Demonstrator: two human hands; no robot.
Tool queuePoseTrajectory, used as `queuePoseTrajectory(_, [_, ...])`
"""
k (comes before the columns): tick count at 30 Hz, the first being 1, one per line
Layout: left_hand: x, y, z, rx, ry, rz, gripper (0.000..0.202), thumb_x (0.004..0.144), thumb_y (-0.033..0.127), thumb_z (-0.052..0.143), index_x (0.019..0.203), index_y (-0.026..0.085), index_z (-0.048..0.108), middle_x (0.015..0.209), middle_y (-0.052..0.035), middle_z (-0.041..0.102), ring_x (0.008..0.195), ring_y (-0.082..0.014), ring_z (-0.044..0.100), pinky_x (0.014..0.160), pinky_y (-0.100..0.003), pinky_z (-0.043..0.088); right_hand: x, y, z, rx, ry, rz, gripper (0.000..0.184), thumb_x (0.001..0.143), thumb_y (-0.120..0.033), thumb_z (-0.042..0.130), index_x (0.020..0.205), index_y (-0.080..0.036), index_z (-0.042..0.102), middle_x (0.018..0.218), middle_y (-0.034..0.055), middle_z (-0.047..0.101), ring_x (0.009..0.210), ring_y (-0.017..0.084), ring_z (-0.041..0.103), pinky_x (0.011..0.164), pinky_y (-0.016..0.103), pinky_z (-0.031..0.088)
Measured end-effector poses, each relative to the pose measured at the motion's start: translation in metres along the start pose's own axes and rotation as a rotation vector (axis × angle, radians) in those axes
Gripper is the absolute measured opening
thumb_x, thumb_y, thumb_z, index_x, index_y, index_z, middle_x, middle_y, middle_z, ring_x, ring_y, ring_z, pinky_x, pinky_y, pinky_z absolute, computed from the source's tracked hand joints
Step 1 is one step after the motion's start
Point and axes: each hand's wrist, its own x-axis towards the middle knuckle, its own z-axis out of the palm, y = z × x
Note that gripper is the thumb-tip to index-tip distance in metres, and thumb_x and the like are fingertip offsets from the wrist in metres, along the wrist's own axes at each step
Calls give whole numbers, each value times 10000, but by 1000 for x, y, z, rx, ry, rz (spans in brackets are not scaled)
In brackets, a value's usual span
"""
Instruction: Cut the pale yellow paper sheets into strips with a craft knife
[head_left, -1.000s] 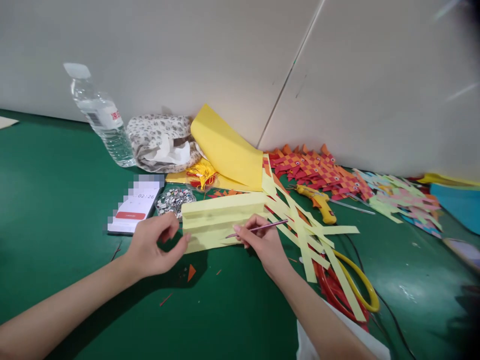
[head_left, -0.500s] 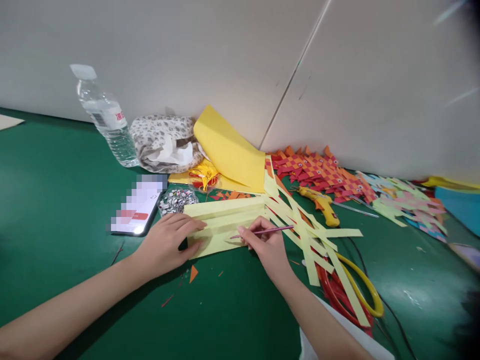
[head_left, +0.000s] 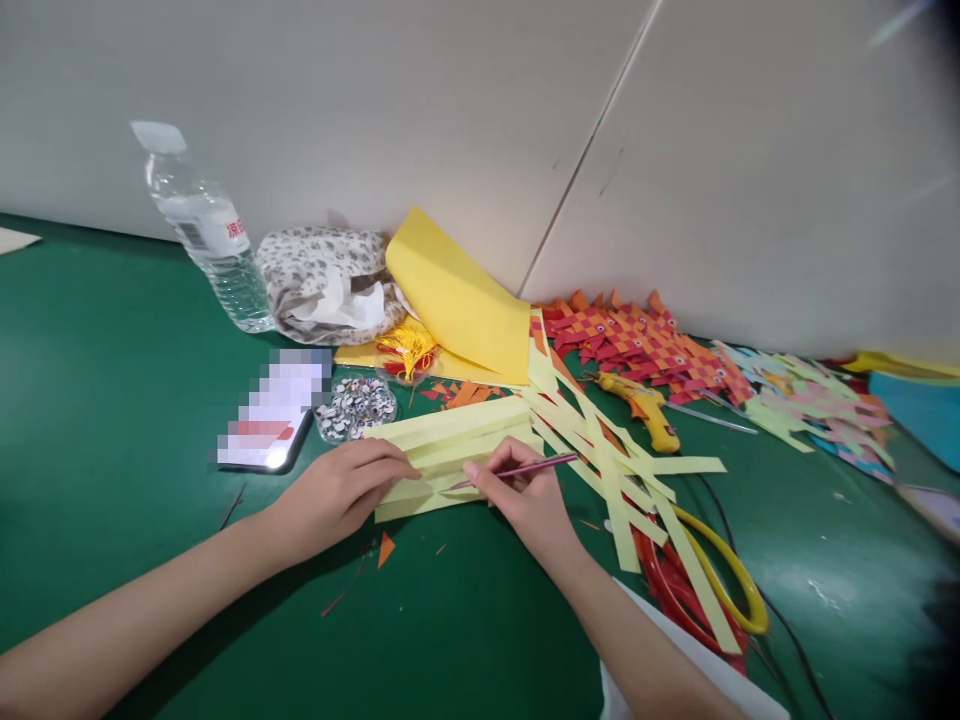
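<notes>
one creased, pale-yellow rectangular paper sheet (head_left: 454,450) lies on the glossy green table (head_left: 480,630) in the head view. the left hand (head_left: 337,495) touches the sheet's left part, pinching or only pressing, cannot tell; over the sheet's right part, the right hand (head_left: 525,495) grasps a slim, shiny, dark-pink pen (head_left: 559,461).

Free table (head_left: 465,640) between forearms (head_left: 150,625); phone (head_left: 277,420), round tub (head_left: 356,408) obstruct beyond left hand (head_left: 345,490); paper strips (head_left: 690,465), looped handles (head_left: 739,570) crowd right of right hand (head_left: 525,490).
</notes>
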Motion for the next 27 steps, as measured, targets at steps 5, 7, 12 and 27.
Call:
queuePoseTrajectory(5, [4,4,-3,-148,-30,-48,282,893,107,484,1140,197,588,1081,-80,604,1006,-168,574,867,-301,502,2,5,-3,21,17,3,301,706,-275,724,564,-202,469,494,-62,454,460,97,414,469,239,311])
queuePoseTrajectory(7, [5,5,-4,-183,-47,-81,275,870,113,524,1118,209,595,1074,-67,604,1005,-164,574,875,-298,499,2,7,-3,34,19,-4,297,709,-268,719,563,-201,469,496,-62,453,461,97,411,471,240,309])
queuePoseTrajectory(12, [6,3,-6,-271,-105,-129,242,856,95,525,1046,223,603,1061,-40,613,1012,-152,570,905,-298,484,-1,8,-1,45,5,-21,278,720,-287,720,589,-197,492,513,-53,483,479,100,421,480,239,309])
queuePoseTrajectory(27, [7,1,-4,-242,-31,-136,304,817,61,485,1066,199,594,1036,-47,650,975,-156,611,831,-273,509,-5,1,6,-63,-61,-16,232,764,-319,676,638,-206,516,562,-30,551,502,114,490,484,245,381])
